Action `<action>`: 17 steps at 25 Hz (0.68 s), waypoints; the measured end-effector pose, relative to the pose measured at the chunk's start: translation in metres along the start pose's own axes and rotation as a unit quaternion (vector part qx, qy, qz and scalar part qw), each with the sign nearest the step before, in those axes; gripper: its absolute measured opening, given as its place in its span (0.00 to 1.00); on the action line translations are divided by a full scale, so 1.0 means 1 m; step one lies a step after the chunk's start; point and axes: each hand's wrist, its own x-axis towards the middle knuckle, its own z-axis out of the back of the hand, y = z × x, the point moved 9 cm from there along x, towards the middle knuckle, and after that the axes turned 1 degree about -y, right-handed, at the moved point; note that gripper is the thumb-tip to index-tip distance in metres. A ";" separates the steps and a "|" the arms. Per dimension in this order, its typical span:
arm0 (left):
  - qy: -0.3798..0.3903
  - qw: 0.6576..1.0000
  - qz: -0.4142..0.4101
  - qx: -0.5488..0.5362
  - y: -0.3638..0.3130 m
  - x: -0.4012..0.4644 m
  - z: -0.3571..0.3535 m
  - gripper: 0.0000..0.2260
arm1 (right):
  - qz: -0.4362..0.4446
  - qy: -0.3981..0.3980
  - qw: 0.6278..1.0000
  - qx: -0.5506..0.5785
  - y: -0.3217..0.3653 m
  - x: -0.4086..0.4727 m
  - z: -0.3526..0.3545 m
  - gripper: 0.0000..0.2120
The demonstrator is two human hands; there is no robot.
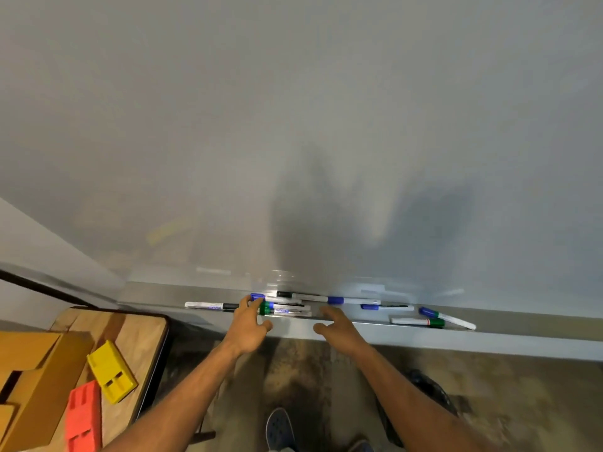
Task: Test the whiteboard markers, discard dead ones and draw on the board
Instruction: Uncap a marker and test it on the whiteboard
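About nine markers [288,309] lie along the tray [489,337] under the whiteboard [293,125]. The left hand [249,324] touches a blue-capped one with loosely spread fingers; the right hand [336,327] hovers open beside them. Two blocks [111,375], yellow and red, sit on the table [143,327].

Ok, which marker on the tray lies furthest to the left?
The black-capped marker, lying alone left of the left hand. The blue- and green-capped ones all lie further right along the tray.
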 end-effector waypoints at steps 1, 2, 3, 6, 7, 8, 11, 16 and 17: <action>-0.002 1.000 0.009 -0.003 0.004 0.005 0.003 0.29 | -0.002 0.002 1.000 0.007 0.004 0.006 -0.002 0.26; -0.005 1.000 0.017 -0.005 0.007 0.011 0.004 0.30 | -0.003 0.005 1.000 0.010 0.007 0.011 -0.004 0.25; -0.004 1.000 0.022 -0.007 0.008 0.014 0.006 0.29 | -0.003 0.010 1.000 0.011 0.010 0.016 -0.006 0.24; 0.007 0.999 0.029 -0.026 0.008 0.019 0.006 0.27 | 0.001 0.027 1.000 0.012 0.019 0.025 -0.019 0.21; 0.015 0.999 0.027 -0.033 0.007 0.020 0.005 0.27 | 0.002 0.031 0.999 0.014 0.021 0.026 -0.024 0.23; 0.026 0.999 0.026 -0.040 0.006 0.021 0.004 0.27 | 0.002 0.032 0.999 0.014 0.023 0.026 -0.029 0.24; 0.044 0.996 0.033 -0.067 0.010 0.024 0.005 0.29 | -0.002 0.026 1.000 0.015 0.030 0.030 -0.037 0.25; -0.037 0.995 0.027 -0.092 0.011 0.029 0.022 0.24 | 0.005 -0.033 0.999 0.030 0.034 0.032 -0.027 0.19; -0.053 0.993 0.030 -0.104 0.010 0.028 0.025 0.23 | 0.005 -0.050 0.998 0.030 0.035 0.030 -0.022 0.18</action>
